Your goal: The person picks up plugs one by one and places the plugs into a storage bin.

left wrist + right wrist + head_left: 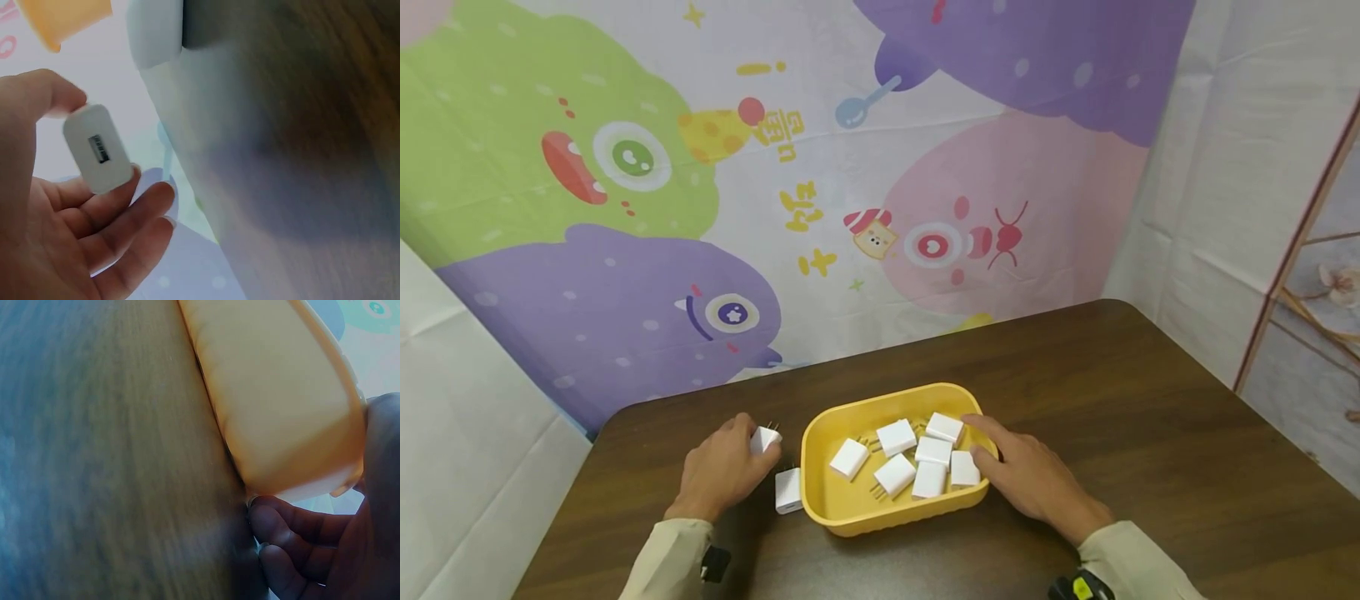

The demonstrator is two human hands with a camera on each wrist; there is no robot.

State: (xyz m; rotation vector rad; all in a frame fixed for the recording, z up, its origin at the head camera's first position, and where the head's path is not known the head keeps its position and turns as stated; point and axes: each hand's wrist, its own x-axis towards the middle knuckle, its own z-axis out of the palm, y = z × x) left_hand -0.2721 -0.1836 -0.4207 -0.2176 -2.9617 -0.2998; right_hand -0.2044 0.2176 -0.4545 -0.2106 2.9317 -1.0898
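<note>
My left hand (722,467) pinches a white USB wall charger (765,439) between thumb and fingers, left of the yellow basket (842,527). In the left wrist view, that charger's USB port (99,149) faces the camera; its prongs point away from me in the head view. Another white charger (788,490) stands on the table right beside the basket's left end. With my right hand (1030,473) I grip the basket's right end, thumb over the rim and fingers at the outer wall. Several white chargers (895,476) lie loosely inside, mostly toward the right.
A dark wooden table (1150,433) carries everything. Behind it hangs a cloth (820,308) printed with cartoon monsters, close to the table's far edge. Pale curtains (1195,250) stand at the sides.
</note>
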